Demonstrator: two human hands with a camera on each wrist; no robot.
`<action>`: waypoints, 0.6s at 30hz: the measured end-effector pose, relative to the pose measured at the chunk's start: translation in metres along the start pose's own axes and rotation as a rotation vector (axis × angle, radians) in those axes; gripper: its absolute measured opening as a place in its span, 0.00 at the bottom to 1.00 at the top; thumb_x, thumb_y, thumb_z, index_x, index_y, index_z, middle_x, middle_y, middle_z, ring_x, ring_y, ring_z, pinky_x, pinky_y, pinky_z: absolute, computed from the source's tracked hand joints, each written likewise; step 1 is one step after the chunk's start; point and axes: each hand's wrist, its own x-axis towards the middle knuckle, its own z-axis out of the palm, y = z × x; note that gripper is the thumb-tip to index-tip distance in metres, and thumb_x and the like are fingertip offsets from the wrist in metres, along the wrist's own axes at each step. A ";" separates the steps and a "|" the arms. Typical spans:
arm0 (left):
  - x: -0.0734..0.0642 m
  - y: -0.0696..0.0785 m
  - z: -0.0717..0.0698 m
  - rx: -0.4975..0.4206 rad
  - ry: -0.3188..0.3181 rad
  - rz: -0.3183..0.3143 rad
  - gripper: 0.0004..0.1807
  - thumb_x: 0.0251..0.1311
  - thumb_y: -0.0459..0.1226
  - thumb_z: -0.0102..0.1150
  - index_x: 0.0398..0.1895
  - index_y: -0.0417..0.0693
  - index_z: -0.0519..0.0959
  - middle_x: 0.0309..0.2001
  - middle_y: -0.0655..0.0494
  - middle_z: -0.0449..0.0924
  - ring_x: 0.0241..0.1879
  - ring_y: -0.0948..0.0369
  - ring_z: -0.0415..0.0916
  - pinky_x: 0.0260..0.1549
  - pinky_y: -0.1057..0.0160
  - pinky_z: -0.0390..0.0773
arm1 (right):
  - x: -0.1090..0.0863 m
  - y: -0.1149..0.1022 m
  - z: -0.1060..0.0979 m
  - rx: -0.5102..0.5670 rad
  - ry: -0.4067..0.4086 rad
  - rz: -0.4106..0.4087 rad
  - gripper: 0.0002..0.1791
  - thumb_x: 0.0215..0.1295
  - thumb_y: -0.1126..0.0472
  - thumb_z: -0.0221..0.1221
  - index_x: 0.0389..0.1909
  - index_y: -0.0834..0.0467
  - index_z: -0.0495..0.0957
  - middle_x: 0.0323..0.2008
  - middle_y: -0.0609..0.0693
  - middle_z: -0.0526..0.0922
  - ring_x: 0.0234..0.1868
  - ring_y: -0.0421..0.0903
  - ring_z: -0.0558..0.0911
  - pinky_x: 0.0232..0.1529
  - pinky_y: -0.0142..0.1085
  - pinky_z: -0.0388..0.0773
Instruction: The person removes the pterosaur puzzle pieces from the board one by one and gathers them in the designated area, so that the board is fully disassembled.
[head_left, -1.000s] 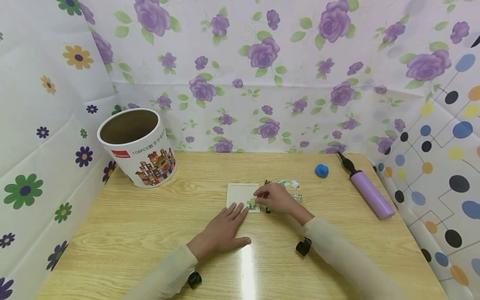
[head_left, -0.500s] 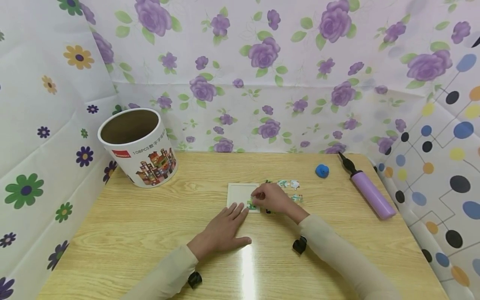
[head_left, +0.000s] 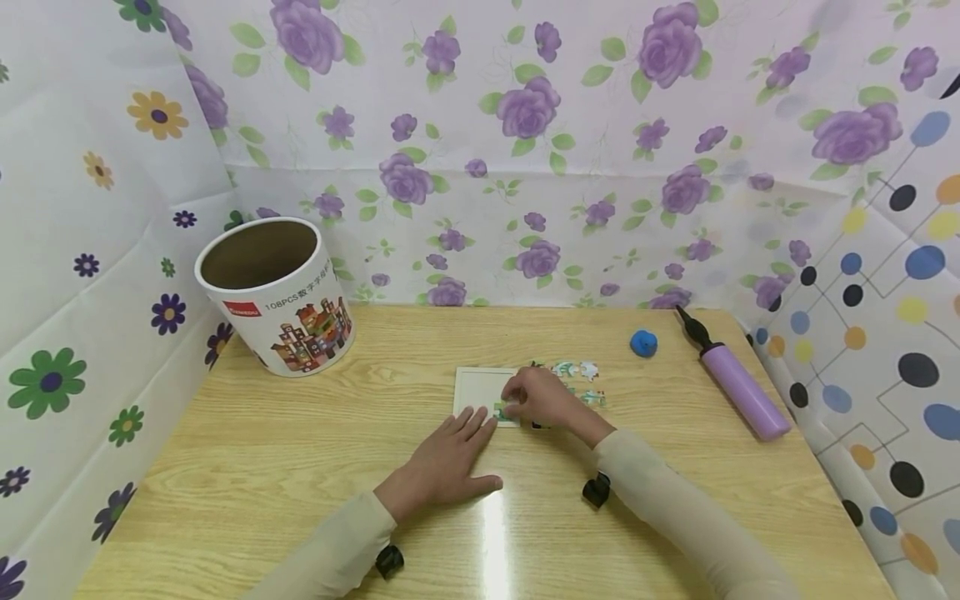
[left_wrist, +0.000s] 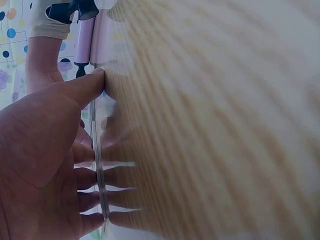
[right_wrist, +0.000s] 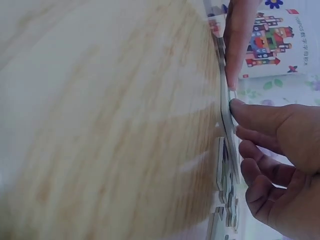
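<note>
A small white puzzle tray lies flat on the wooden table in the head view. At its lower right corner sits a green puzzle piece, partly covered by fingers. My right hand pinches at this piece with thumb and forefinger; the other fingers are curled, as the right wrist view shows. My left hand lies flat, fingers spread, its fingertips on the tray's near edge and its thumb on the table. Loose puzzle pieces lie right of the tray, some hidden behind my right hand.
A large printed white bucket stands at the back left. Toward the back right lie a small blue object and a purple hand pump with a black nozzle. Patterned cloth walls border the table at the back and sides.
My right hand has shifted slightly left and its fingertips have come down onto the green piece in the tray's corner. My left hand has stayed in place.
</note>
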 end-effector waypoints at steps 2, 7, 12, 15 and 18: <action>0.000 0.000 0.000 -0.003 -0.003 -0.002 0.50 0.68 0.68 0.48 0.81 0.44 0.56 0.80 0.42 0.53 0.79 0.45 0.49 0.74 0.44 0.58 | 0.000 0.000 0.000 0.029 0.006 0.008 0.09 0.61 0.58 0.73 0.40 0.54 0.88 0.33 0.42 0.83 0.31 0.36 0.78 0.35 0.34 0.79; 0.001 -0.002 0.002 -0.007 -0.011 -0.011 0.50 0.68 0.68 0.48 0.81 0.45 0.55 0.81 0.43 0.52 0.80 0.45 0.48 0.75 0.45 0.57 | -0.002 0.002 0.000 0.111 0.034 0.004 0.06 0.63 0.61 0.71 0.39 0.53 0.85 0.32 0.41 0.85 0.33 0.36 0.81 0.37 0.33 0.81; 0.001 -0.002 0.003 -0.003 -0.012 -0.012 0.50 0.68 0.68 0.48 0.82 0.45 0.55 0.81 0.43 0.51 0.80 0.45 0.48 0.75 0.45 0.57 | -0.006 0.006 -0.004 0.163 0.073 -0.002 0.04 0.65 0.60 0.70 0.38 0.52 0.85 0.32 0.41 0.86 0.33 0.36 0.83 0.37 0.33 0.82; 0.000 -0.001 0.002 -0.006 -0.012 -0.011 0.50 0.68 0.67 0.48 0.82 0.45 0.55 0.81 0.43 0.51 0.80 0.45 0.48 0.75 0.45 0.56 | -0.010 0.008 -0.008 0.187 0.092 0.005 0.04 0.66 0.59 0.69 0.39 0.52 0.85 0.34 0.41 0.86 0.35 0.36 0.83 0.40 0.34 0.83; 0.000 -0.001 0.001 -0.016 -0.010 -0.011 0.50 0.68 0.67 0.49 0.81 0.45 0.55 0.81 0.43 0.51 0.80 0.44 0.48 0.75 0.44 0.56 | -0.016 0.011 -0.013 0.215 0.110 0.013 0.05 0.66 0.59 0.69 0.41 0.52 0.86 0.36 0.42 0.86 0.38 0.38 0.84 0.42 0.36 0.83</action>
